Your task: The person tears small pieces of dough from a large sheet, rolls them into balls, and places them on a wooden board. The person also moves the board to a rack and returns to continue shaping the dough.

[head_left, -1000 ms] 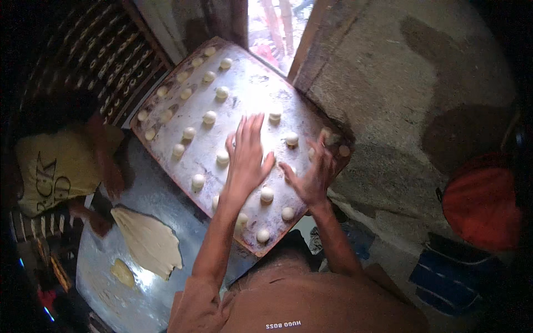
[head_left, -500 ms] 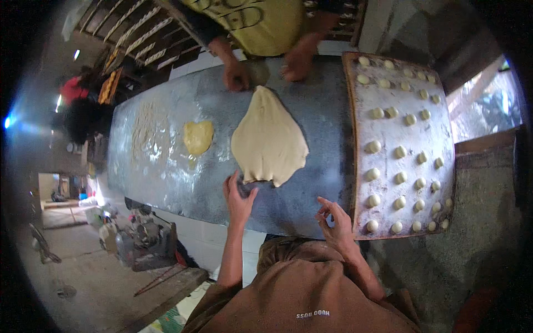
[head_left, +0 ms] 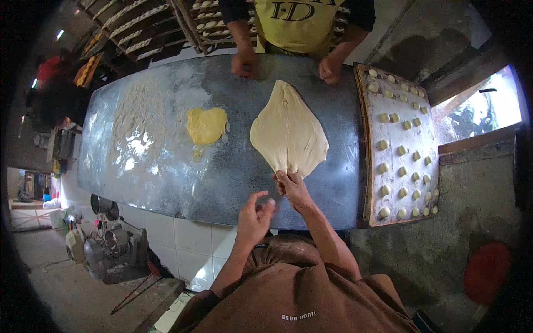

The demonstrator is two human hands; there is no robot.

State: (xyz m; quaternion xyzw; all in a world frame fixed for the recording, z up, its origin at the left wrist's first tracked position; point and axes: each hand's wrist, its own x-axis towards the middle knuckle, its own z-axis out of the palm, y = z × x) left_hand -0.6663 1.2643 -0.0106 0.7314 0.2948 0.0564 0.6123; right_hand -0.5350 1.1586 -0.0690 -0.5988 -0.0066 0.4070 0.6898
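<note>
A large flat sheet of pale dough (head_left: 290,130) lies on the grey worktable (head_left: 183,183), pointed at its far end and gathered into folds at its near end. My right hand (head_left: 293,188) pinches that near end, fingers closed on the gathered dough. To its left, close by, my left hand (head_left: 256,217) hovers over the table's near edge. Its thumb and forefinger are apart and hold nothing. A heart-shaped yellow mass (head_left: 206,125), soft and glossy like butter or margarine, rests left of the dough.
A floury tray (head_left: 394,183) with several rows of small dough balls lies at the table's right end. Across the table a co-worker in a yellow apron (head_left: 294,28) has both hands near the far edge. Racks (head_left: 130,22) stand behind; a motor-like machine (head_left: 114,247) sits lower left.
My right hand has moved left and up, and now grips the dough's near end. My left hand has drawn back from the dough. The co-worker's hands have moved apart.
</note>
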